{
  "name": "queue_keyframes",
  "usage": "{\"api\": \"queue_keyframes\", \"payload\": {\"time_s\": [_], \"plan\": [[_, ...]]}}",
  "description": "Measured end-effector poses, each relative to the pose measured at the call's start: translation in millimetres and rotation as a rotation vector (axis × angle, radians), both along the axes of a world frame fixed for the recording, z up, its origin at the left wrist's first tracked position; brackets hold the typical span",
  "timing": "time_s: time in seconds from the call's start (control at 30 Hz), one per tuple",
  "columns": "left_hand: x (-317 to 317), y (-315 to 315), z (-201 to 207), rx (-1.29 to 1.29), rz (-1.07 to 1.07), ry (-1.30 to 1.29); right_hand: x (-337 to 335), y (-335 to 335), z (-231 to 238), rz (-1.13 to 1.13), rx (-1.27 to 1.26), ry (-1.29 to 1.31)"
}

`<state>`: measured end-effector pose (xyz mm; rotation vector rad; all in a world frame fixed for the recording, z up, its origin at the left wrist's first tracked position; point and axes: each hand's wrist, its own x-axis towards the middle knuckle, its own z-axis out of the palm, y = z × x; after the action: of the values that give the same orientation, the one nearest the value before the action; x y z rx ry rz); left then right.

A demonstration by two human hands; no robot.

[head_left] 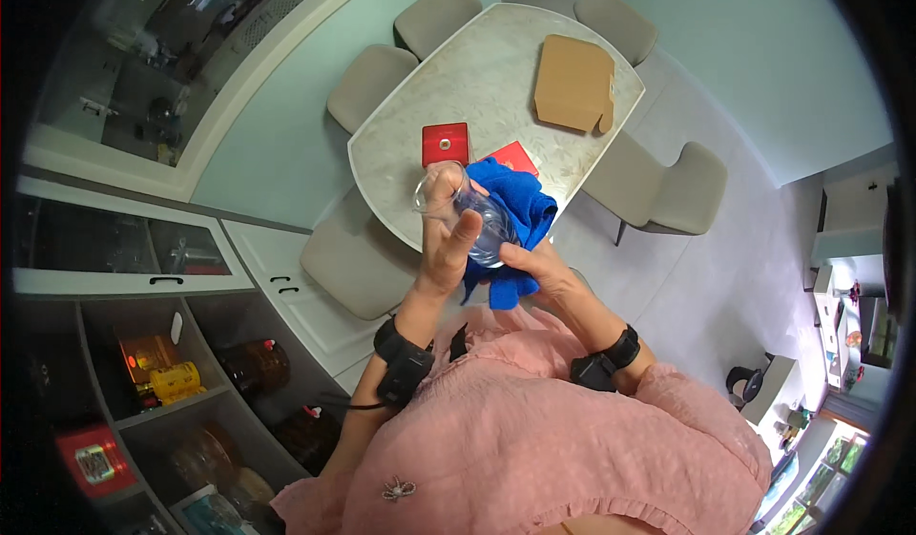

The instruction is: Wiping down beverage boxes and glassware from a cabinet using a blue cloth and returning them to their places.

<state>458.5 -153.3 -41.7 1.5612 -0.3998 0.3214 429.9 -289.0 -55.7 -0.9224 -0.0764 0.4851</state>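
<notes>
I hold a clear glass vessel (489, 232) with a round open rim, tilted over the near end of the table. My left hand (447, 249) is closed around its rim end, with some fingers seen at or behind the glass. A bright blue cloth (521, 199) is bunched against its right side and hangs below it. My right hand (540, 264) grips the cloth and the vessel's lower end, thumb on the glass. The cloth hides most of the right fingers. Just beyond the hands, a red box (446, 144) and a flatter red item (513, 158) lie on the table.
The marble-patterned table (482, 82) carries a brown cardboard box (574, 83) at its far right. Grey chairs (668, 184) surround it. At left stands a cabinet with open shelves (176, 411) holding jars and bottles. A chair seat (353, 263) is close to my left forearm.
</notes>
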Motion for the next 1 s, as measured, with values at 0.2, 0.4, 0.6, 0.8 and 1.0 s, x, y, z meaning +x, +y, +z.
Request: {"api": "queue_keyframes", "payload": {"time_s": [0.2, 0.4, 0.6, 0.8, 1.0], "plan": [[-8.6, -6.1, 17.5, -0.268, -0.108, 0.175, 3.3, 11.4, 10.9, -0.228, -0.014, -0.139], [-18.0, -7.8, 23.5, -0.769, 0.152, 0.589, 7.9, 7.3, -2.9, -0.490, -0.722, -0.921], [-14.1, 1.8, 3.4, -0.397, 0.126, 0.201, 12.7, 19.4, 33.4, -0.529, -0.956, -1.036], [-10.5, -2.7, 2.9, -0.536, 0.067, 0.035, 59.2, 13.7, 13.1, 0.135, -0.268, 0.072], [13.8, 18.0, -10.6, -0.364, 0.168, -0.075, -1.1, 33.8, -18.2, -0.047, -0.163, 0.244]]}}
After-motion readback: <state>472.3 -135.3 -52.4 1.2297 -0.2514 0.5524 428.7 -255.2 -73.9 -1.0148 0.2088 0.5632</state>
